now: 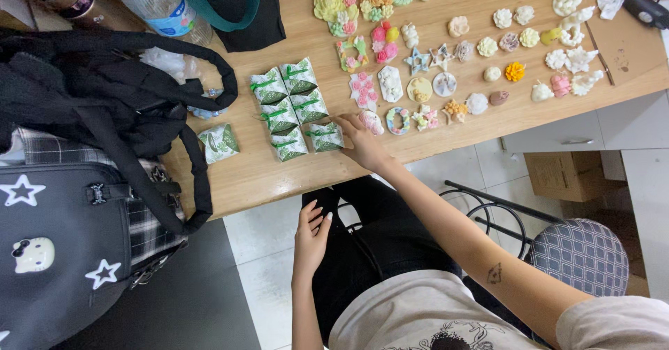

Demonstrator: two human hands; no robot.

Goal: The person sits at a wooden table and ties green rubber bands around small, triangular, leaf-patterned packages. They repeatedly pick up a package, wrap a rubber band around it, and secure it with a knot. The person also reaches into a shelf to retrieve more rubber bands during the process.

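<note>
My right hand (pixel 360 141) reaches out to the wooden table (pixel 251 176) and its fingertips touch a small green-and-white wrapped packet (pixel 325 136) at the near end of a cluster of several such packets (pixel 289 96). One more packet (pixel 218 143) lies apart to the left. My left hand (pixel 310 235) rests on my lap below the table edge, fingers loosely apart, holding nothing. Right of the packets, many small pastel moulded pieces (pixel 418 61) shaped like flowers, stars and rings are spread in rows.
A black bag with long straps (pixel 104 92) and a black star-patterned backpack (pixel 56 245) fill the left. A plastic bottle (pixel 157 2) and dark pouch (pixel 237 5) stand at the back. A stool (pixel 582 252), a cardboard box (pixel 561 176) and white drawers (pixel 557 137) are at the right.
</note>
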